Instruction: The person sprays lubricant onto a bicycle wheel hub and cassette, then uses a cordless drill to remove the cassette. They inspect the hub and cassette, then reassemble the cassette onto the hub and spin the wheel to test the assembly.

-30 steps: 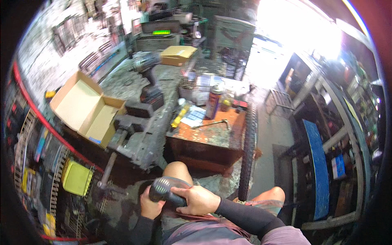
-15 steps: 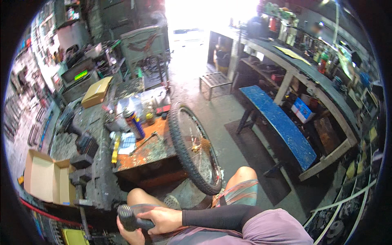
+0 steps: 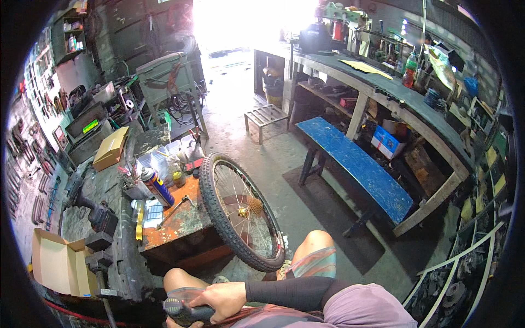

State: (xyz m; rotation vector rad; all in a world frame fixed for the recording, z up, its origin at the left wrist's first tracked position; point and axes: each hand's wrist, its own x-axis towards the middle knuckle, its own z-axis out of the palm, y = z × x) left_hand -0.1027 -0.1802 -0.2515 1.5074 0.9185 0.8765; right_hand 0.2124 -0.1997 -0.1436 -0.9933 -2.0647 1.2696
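Observation:
At the lower edge my right hand [image 3: 227, 299] is closed over the top of a black hand-held object with a rounded, ribbed end [image 3: 176, 307]; its exact kind does not show. Below it, only a strip of my left hand [image 3: 174, 323] appears, cupped against the underside, with most of it cut off by the frame. A bicycle wheel [image 3: 209, 205] with a knobby tyre and a gold sprocket cluster [image 3: 255, 205] leans in front of my knees, touched by neither hand.
Left of the wheel, an orange worn box top [image 3: 186, 218] holds a blue spray can [image 3: 157, 186] and a metal tool. A vise [image 3: 101, 240] and an open cardboard box [image 3: 53, 268] stand further left. A blue bench [image 3: 355, 167] and long workbench [image 3: 377, 81] fill the right.
The view has swung right, so the wheel and benches sit further left. Both hands and the black object are lower in the picture, the left hand now mostly out of frame.

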